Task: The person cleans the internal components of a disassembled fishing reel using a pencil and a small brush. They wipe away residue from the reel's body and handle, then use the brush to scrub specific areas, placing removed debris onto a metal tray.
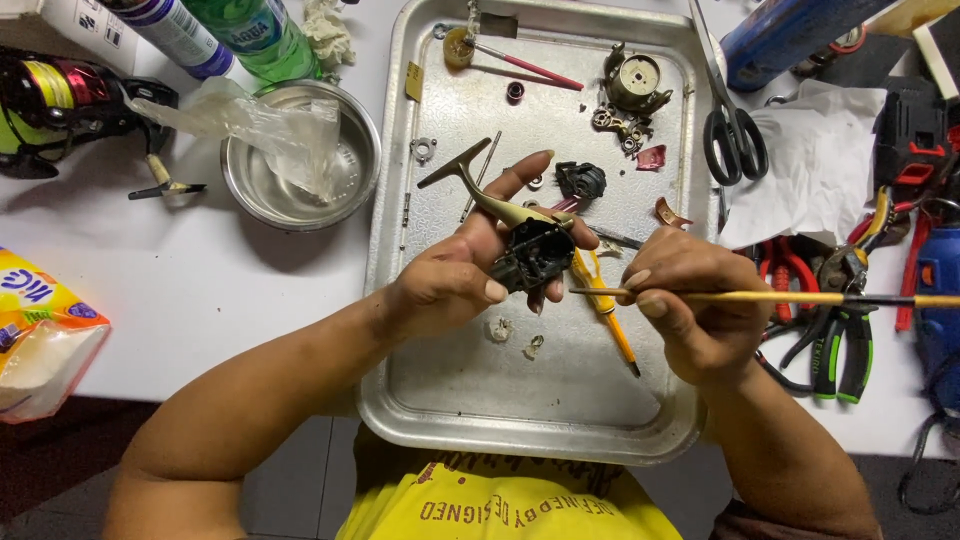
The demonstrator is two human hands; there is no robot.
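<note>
Two hands over dented metal tray (400, 330): left hand (455, 280) closed around bronze-and-black fishing-reel body (528, 250); right hand (690, 300) pinches thin yellow brush (760, 297), tip apparently touching body. Risk: loose small parts (515, 335) below left hand scatter if body slips.

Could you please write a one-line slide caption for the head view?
Over a metal tray, the left hand holds a reel body while the right hand points a thin brush at it.

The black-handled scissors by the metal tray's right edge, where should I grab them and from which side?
Take the black-handled scissors by the finger loops, coming from the near side. The loops point toward the person and lie open on the white paper, while the blades run away along the metal tray rim.
</note>
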